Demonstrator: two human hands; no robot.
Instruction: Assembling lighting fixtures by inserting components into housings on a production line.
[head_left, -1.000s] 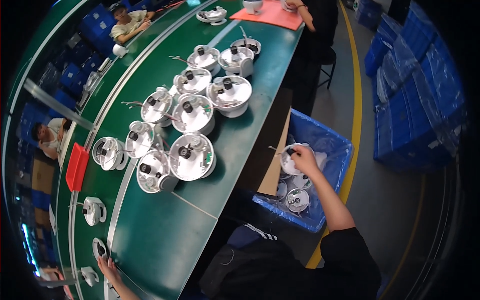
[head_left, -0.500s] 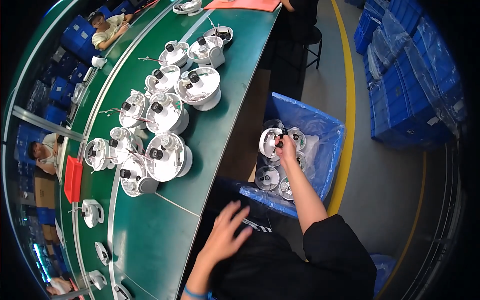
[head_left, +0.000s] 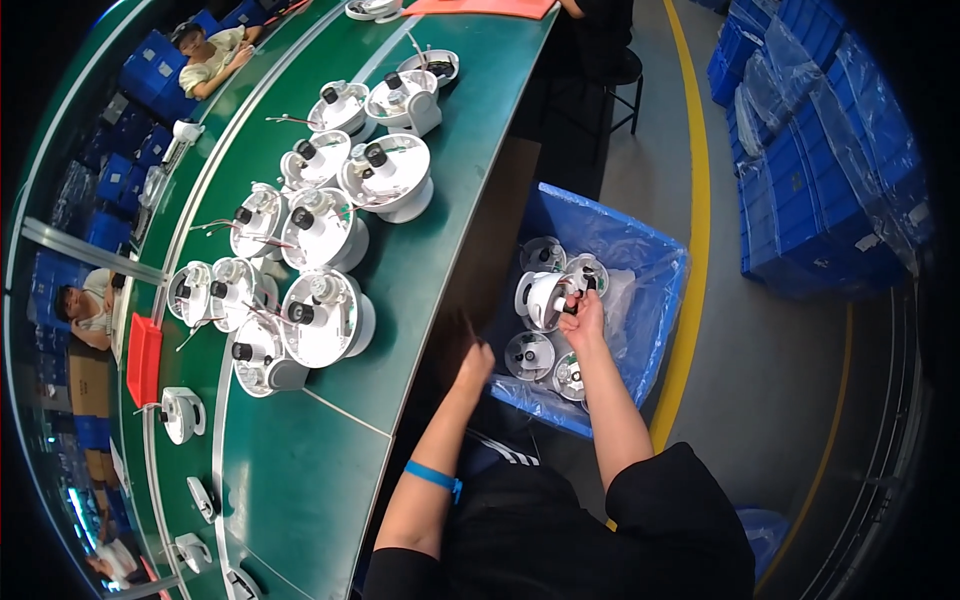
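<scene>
My right hand (head_left: 583,320) is inside the blue bin (head_left: 662,345), its fingers closed around the black lens of a white, bowl-shaped camera unit (head_left: 543,301). That unit is tilted on its side among several similar ones, such as a camera unit (head_left: 529,357) just nearer to me. Whether it rests on the others, I cannot tell. My left hand (head_left: 474,362), with a blue band on its forearm, is over the dark gap between the table and the bin's left side. Motion smears its fingers, and I see nothing plainly held in them.
The green table (head_left: 330,450) on my left bears several white camera units (head_left: 328,314) with black lenses and loose wires. A red tray (head_left: 145,360) lies beyond them. Wrapped blue crates (head_left: 830,190) are stacked at right. A stool (head_left: 625,85) and co-workers are farther off.
My left hand has moved away from me, from near my body to beside the bin. My right hand has come slightly nearer and right, and the camera unit it grips has tilted.
</scene>
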